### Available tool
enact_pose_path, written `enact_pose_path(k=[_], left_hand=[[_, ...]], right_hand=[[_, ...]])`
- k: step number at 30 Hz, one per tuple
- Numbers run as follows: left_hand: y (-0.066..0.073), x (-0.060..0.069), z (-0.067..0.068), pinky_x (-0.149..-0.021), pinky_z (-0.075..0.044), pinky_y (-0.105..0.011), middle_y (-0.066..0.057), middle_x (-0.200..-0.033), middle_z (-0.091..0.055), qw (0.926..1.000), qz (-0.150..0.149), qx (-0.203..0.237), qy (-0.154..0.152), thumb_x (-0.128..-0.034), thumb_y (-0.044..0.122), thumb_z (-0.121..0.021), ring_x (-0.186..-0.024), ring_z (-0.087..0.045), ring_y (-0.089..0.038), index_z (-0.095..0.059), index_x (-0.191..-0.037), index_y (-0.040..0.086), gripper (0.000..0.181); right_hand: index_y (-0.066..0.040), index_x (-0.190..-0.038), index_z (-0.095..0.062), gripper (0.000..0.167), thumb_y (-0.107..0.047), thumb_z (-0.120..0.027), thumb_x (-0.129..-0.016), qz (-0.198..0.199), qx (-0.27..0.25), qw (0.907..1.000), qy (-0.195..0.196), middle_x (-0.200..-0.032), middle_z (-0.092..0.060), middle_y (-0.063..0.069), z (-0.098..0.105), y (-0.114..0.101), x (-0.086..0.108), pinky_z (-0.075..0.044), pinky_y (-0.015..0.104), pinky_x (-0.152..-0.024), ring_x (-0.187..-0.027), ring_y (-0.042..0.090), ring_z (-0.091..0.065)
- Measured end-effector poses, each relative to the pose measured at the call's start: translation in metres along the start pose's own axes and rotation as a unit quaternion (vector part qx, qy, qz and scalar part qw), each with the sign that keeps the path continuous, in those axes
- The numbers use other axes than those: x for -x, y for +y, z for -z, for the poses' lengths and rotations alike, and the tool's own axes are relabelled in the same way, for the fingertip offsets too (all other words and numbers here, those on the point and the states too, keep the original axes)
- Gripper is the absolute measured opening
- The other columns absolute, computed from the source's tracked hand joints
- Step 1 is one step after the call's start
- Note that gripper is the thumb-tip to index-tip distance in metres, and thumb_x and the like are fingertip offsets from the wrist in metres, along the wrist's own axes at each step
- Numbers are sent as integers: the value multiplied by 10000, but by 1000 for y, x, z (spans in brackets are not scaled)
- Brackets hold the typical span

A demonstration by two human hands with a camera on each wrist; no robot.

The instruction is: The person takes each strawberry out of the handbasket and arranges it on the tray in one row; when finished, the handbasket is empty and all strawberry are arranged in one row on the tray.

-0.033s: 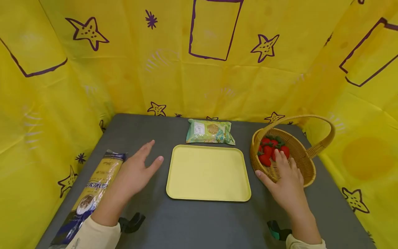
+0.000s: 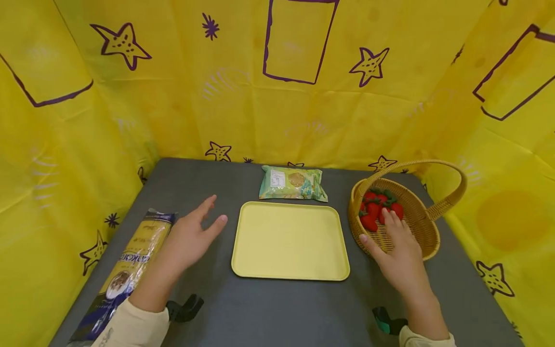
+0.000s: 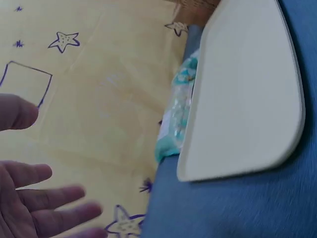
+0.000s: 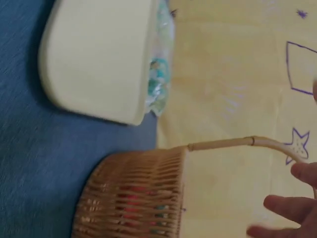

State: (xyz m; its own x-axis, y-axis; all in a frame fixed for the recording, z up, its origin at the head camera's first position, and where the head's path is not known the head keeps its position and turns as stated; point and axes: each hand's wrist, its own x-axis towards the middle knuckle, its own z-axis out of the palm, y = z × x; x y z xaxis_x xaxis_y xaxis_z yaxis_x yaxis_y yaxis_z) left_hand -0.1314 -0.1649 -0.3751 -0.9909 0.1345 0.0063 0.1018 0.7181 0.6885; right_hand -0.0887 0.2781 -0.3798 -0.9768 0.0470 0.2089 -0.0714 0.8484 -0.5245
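on my feed l hand (image 2: 190, 240) & r hand (image 2: 401, 258) extend fwd, fingers spread, gripping nil, tray (image 2: 290, 241) btwn, basket (image 2: 422, 224) near r.

Wicker basket (image 2: 419, 226), arch-handled, upright, right of worktop (image 2: 277, 308), red strawberries (image 2: 370, 222) inside; glossy yellow-and-blue packet (image 2: 133, 259), flat, left.

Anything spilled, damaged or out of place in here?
Nothing stands out. The yellow tray lies flat, the red strawberries sit inside the upright basket, and the green packet shows no tear. The blue-and-yellow pack is partly hidden by the left arm.
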Motion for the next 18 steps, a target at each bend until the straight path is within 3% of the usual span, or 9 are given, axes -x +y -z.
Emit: enact_pose_path(k=[2, 4, 6, 9, 13, 15, 16, 18], left_hand=[[-4, -10, -4, -937, -467, -546, -157, -1390, -523, 9946, 366, 969, -107, -978, 580, -478, -1208, -538, -364, -350, -1525, 155, 705], [-10, -26, -10, -903, -510, -486, -187, -1317, -568, 9778, 762, 1927, -298, -993, 483, -529, -1138, -584, -351, -419, -1478, 100, 628], [-18, -41, -18, -887, -527, -446, -226, -1306, -562, 9610, 1192, 2442, -515, -1006, 389, -538, -1114, -593, -361, -452, -1438, 35, 565], [-34, -59, -33, -873, -535, -428, -252, -1307, -559, 9478, 1648, 2608, -811, -997, 297, -558, -1108, -603, -359, -480, -1399, -23, 520], [-50, -71, -57, -795, -563, -404, -213, -1203, -632, 9435, 2082, 2363, -1035, -950, 263, -645, -955, -672, -285, -526, -1361, -30, 519], [-54, -73, -67, -735, -578, -380, -177, -1121, -665, 9382, 2275, 2396, -1027, -912, 259, -710, -861, -688, -236, -557, -1336, -20, 530], [-54, -74, -71, -710, -582, -372, -158, -1080, -674, 9365, 2351, 2413, -973, -891, 254, -741, -822, -687, -217, -576, -1318, -11, 529], [-55, -76, -77, -661, -585, -352, -126, -992, -686, 9359, 2423, 2419, -833, -857, 228, -783, -748, -682, -192, -612, -1276, 1, 507]], right_hand=[[-181, -1567, -257, 757, -450, -617, -958, -140, -598, 9980, 163, -1582, -241, 152, 7, -3, -1, -173, 717, -1047, -1404, 487, -204], [-195, -1544, -332, 672, -409, -613, -971, -341, -1013, 9938, 292, -1540, -342, 144, 14, -4, -2, -272, 673, -1032, -1369, 445, -316], [-207, -1525, -377, 617, -400, -596, -982, -527, -1185, 9908, 389, -1478, -433, 143, 21, -5, -4, -388, 547, -1000, -1296, 411, -420], [-196, -1491, -439, 558, -407, -573, -992, -715, -1353, 9872, 458, -1374, -530, 113, 30, -2, -10, -448, 305, -882, -1163, 222, -517], [-182, -1447, -494, 555, -467, -561, -976, -1085, -1854, 9760, 364, -1318, -560, 15, 46, 10, -24, -435, 189, -832, -1074, 49, -517], [-183, -1390, -537, 502, -452, -581, -968, -1229, -2608, 9572, 265, -1249, -590, -51, 57, 19, -36, -456, 172, -840, -1059, 27, -546], [-186, -1344, -563, 441, -416, -595, -969, -1261, -3123, 9413, 222, -1202, -611, -82, 62, 24, -43, -475, 164, -831, -1030, 12, -573], [-183, -1229, -607, 289, -328, -611, -979, -1313, -4218, 8971, 20, -1088, -644, -126, 72, 36, -60, -513, 153, -766, -942, 17, -626]])
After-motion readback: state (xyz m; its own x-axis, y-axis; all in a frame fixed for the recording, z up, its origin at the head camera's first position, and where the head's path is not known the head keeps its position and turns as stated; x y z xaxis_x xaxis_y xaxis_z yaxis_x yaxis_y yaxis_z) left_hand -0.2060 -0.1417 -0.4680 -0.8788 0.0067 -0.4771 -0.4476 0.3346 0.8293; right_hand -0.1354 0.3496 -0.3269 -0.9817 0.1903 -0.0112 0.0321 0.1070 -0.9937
